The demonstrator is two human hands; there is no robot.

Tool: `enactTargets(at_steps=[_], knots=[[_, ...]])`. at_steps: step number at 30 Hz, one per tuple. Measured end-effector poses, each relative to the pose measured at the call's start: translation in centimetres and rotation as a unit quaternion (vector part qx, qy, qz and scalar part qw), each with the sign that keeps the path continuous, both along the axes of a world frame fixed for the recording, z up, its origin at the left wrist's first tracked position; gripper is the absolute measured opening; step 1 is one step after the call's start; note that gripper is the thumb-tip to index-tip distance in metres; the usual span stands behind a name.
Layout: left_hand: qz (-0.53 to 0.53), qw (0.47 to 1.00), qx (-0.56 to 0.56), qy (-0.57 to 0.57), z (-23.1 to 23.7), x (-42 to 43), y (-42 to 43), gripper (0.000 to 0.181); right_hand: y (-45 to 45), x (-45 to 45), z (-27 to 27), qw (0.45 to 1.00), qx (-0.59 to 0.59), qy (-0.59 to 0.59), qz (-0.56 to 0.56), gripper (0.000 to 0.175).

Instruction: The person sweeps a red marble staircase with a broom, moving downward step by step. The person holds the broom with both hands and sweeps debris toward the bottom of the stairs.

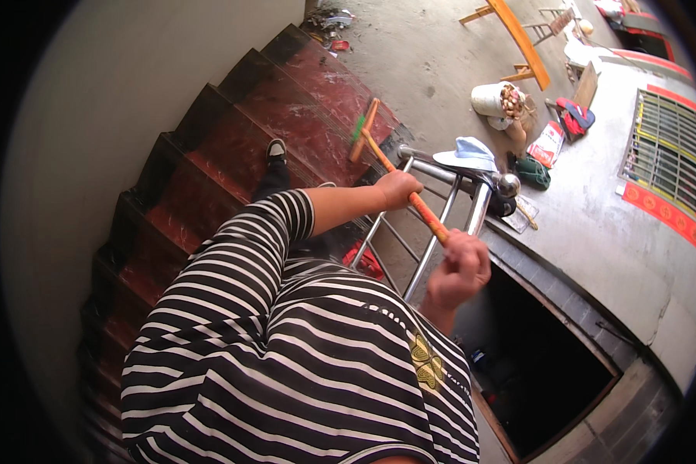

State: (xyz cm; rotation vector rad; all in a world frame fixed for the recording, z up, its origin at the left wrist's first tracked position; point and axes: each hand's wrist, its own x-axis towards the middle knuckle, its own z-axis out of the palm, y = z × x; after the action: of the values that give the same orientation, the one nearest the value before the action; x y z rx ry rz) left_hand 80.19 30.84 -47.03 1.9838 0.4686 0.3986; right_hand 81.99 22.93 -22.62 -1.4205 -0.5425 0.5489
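Both my hands grip the orange handle of a broom with a wooden head and green bristles. My left hand closes around the shaft partway along. Higher up, at the upper end, my right hand is wrapped round it, slightly blurred. The broom head lies against a dark red stair step near the bottom of the flight. One shoe of mine rests on a step left of the broom. Just beyond the handle stands a stainless steel railing.
A light blue cap sits on the railing by a round metal knob. Beyond are a white bucket filled with brownish pieces and an orange wooden bench. Litter lies past the stair foot. A dark opening lies at right.
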Motion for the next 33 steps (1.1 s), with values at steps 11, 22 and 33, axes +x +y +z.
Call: enactTargets(at_steps=[11, 22, 33], knots=[[-0.048, 0.95, -0.287, -0.112, -4.8, -7.8, -3.1, 0.017, 1.3, -4.7, -8.4, 0.931, -0.135, -0.025, 0.34, 0.016], [0.099, 0.979, -0.176, -0.03, -3.3, -4.3, -1.5, 0.01, -0.9, -1.8, -5.6, 0.955, -0.076, -0.13, 0.256, 0.015], [-0.031, 0.989, -0.134, 0.06, -4.4, -5.2, -3.6, 0.007, -2.0, -3.6, -5.4, 0.964, -0.105, -0.128, 0.207, 0.016]])
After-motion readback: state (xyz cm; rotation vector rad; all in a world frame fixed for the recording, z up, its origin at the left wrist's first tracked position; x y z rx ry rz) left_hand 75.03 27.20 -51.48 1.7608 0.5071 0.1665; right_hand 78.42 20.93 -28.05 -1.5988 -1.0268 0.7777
